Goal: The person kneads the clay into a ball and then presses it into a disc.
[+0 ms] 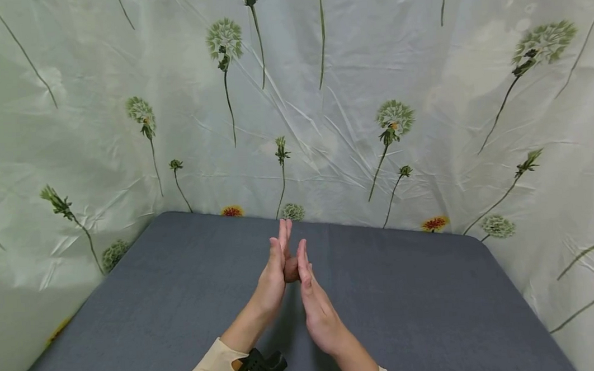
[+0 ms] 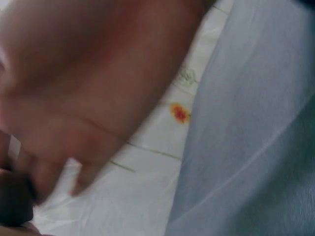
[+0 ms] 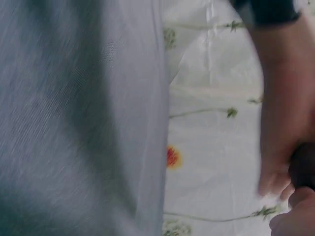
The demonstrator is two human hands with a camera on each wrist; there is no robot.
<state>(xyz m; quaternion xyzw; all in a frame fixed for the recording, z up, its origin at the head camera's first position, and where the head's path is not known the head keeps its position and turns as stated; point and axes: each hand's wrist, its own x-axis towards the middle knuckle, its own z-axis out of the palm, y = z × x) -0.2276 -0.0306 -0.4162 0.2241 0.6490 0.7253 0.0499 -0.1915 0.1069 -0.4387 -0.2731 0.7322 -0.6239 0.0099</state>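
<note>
A small brown ball, smooth and rounded, sits between the two palms above the table. My left hand is on its left side, fingers straight and pointing forward and up. On the other side my right hand faces it with the fingers likewise extended. Together the flat hands press the ball between them, and they hide part of it. In the right wrist view the ball looks dark at the right edge. The left wrist view shows a dark rounded part of it in the lower left corner, blurred.
Below the hands lies a table with a dark grey cloth cover and rounded back corners. A pale, shiny curtain printed with dandelions hangs behind and along the sides. A black strap device is worn at the left wrist, by a cream sleeve.
</note>
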